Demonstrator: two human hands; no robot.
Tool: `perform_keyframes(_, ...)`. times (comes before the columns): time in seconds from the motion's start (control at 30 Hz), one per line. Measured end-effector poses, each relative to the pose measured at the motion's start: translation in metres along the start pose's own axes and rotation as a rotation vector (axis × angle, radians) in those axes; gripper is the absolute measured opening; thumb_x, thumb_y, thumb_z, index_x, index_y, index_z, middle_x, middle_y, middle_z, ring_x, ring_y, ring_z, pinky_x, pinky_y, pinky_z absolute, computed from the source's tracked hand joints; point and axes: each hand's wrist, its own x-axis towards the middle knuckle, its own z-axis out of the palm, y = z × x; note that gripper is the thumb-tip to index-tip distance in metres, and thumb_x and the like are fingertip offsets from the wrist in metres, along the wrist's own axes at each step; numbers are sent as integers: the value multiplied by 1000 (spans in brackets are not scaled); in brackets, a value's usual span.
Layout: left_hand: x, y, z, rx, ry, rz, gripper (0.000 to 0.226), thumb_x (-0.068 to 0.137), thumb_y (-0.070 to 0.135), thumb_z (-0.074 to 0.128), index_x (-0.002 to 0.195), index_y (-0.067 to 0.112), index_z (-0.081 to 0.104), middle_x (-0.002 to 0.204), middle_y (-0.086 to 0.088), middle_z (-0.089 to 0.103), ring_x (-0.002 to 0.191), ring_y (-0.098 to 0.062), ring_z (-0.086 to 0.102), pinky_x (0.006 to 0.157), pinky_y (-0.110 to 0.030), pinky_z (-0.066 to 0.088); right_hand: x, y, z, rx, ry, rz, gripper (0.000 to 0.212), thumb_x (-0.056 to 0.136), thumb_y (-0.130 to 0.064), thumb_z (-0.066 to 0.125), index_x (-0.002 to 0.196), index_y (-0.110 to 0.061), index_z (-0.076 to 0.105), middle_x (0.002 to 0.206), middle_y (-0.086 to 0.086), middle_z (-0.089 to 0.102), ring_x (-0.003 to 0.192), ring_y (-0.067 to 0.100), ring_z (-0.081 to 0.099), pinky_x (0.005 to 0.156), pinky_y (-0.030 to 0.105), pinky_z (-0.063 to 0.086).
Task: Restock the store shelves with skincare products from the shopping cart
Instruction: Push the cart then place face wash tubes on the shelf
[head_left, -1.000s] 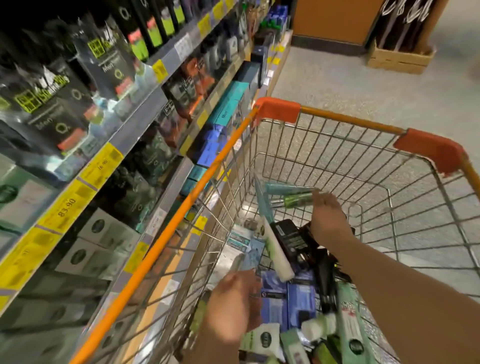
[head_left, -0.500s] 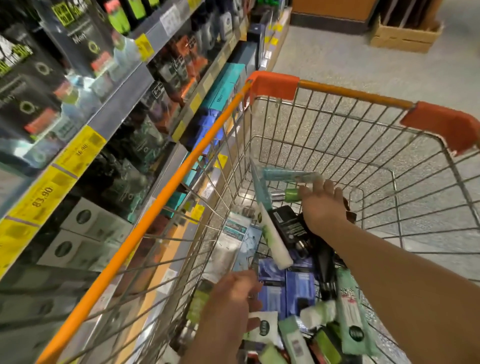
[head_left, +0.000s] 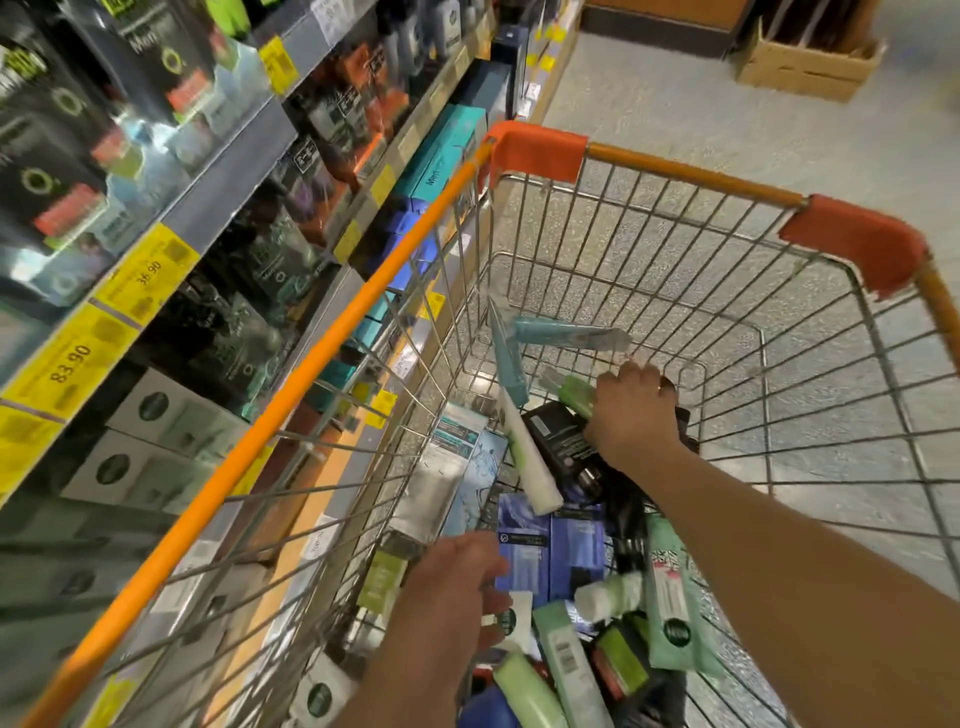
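- The shopping cart (head_left: 332, 338) stands just beside the store shelves (head_left: 228, 171), its orange rail running along their yellow price tags (head_left: 67, 358).
- Deep inside the cart, the right hand (head_left: 636, 410) has its fingers curled over a green tube (head_left: 574, 395) lying on a black box (head_left: 558, 436).
- Nearer the cart's close end, the left hand (head_left: 449, 587) hovers over the heap of skincare products, fingers loosely bent; I cannot tell whether they hold anything.
- Blue boxes (head_left: 550, 545) lie in the cart between the two hands.
- A white-and-teal tube (head_left: 519, 431) leans up from the pile toward the cart's shelf side.
- Beyond the cart's far end, a cardboard box (head_left: 805, 67) sits on the floor.
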Motion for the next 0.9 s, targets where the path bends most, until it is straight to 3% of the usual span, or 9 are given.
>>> perform_keyframes(0.23, -25, 4, 3, -58, 6, 52, 19, 100, 37, 60, 105, 20, 67, 93, -9, 73, 80, -28, 71, 89, -52, 57, -79, -9, -11, 334, -7, 40, 56, 89, -37, 71, 134, -18, 44, 128, 5, 57, 118, 29, 60, 97, 46, 46)
perform_keyframes(0.4, -59, 25, 5, -62, 24, 203, 16, 105, 26, 49, 101, 17, 62, 89, -1, 63, 71, -17, 61, 79, -37, 56, -148, -40, -39, 659, 49, 104, 55, 83, -33, 75, 131, -22, 49, 118, -1, 60, 110, 25, 62, 88, 41, 46)
perform_keyframes(0.5, -101, 41, -5, -108, 51, 323, 16, 108, 28, 47, 119, 23, 57, 103, 7, 58, 87, -7, 56, 81, -28, 50, -187, -53, -66, 852, 142, 124, 50, 78, -36, 73, 123, -26, 54, 111, -4, 63, 105, 27, 63, 87, 44, 48)
perform_keyframes(0.6, -135, 49, -23, -275, 59, 319, 38, 109, 33, 44, 144, 19, 45, 122, 4, 58, 105, -19, 57, 98, -39, 50, -227, -59, -106, 949, 258, 69, 51, 68, -47, 57, 117, -31, 58, 105, -8, 63, 99, 25, 63, 87, 49, 49)
perform_keyframes(0.63, -149, 51, -34, -424, 73, 286, 42, 110, 34, 41, 149, 20, 39, 135, 3, 55, 116, -21, 56, 104, -39, 46, -241, -59, -120, 955, 298, 36, 53, 68, -47, 57, 119, -32, 59, 105, -9, 63, 98, 24, 62, 88, 50, 50)
perform_keyframes(0.7, -166, 52, -51, -425, 50, 333, 50, 109, 45, 39, 155, 27, 33, 148, 1, 49, 130, -24, 52, 109, -40, 43, -267, -62, -151, 946, 376, -23, 53, 71, -43, 66, 123, -34, 60, 105, -9, 60, 98, 21, 59, 88, 51, 50)
perform_keyframes(0.73, -184, 58, -59, -309, -23, 434, 51, 106, 53, 40, 153, 32, 35, 137, 1, 56, 120, -23, 58, 100, -41, 48, -281, -65, -167, 939, 424, -55, 53, 71, -41, 68, 124, -34, 60, 106, -9, 60, 99, 21, 58, 89, 51, 49)
perform_keyframes(0.8, -211, 65, -83, -361, -29, 503, 48, 104, 58, 42, 147, 38, 41, 108, 3, 60, 86, -20, 60, 75, -38, 49, -308, -71, -197, 941, 504, -131, 56, 71, -37, 73, 126, -33, 61, 110, -6, 60, 103, 22, 57, 90, 51, 48)
perform_keyframes(0.9, -254, 75, -118, -468, -71, 617, 30, 106, 44, 45, 135, 44, 43, 92, 5, 62, 61, -16, 50, 61, -30, 39, -342, -84, -238, 915, 592, -253, 60, 70, -29, 83, 126, -33, 62, 112, -6, 62, 103, 27, 59, 91, 53, 50)
